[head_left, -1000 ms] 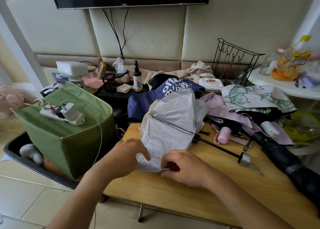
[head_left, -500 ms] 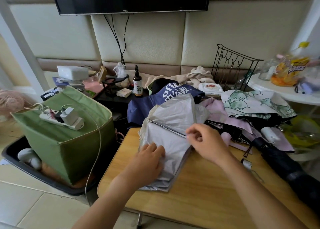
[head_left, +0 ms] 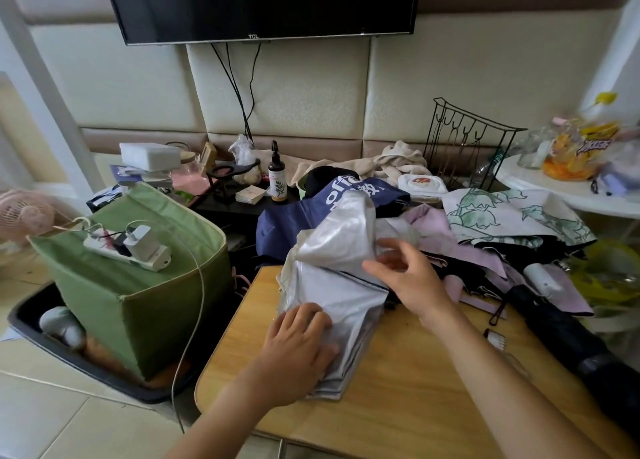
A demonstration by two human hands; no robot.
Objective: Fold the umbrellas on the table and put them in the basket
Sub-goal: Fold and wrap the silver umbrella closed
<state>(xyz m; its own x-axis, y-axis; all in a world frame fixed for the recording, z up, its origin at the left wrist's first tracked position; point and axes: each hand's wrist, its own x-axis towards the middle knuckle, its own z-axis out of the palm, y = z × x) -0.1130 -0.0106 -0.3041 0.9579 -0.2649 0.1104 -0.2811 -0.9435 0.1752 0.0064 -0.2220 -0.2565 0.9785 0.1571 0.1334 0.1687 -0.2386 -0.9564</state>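
The silver umbrella [head_left: 332,285] lay partly folded on the wooden worktop [head_left: 398,406], near its far left corner. The left hand [head_left: 298,347] pressed flat on the canopy's lower folds, fingers straight. The right hand [head_left: 405,275] pinched the fabric higher up. A green basket [head_left: 145,306] stood on the floor just left of the worktop, while other umbrellas [head_left: 502,223] were heaped behind.
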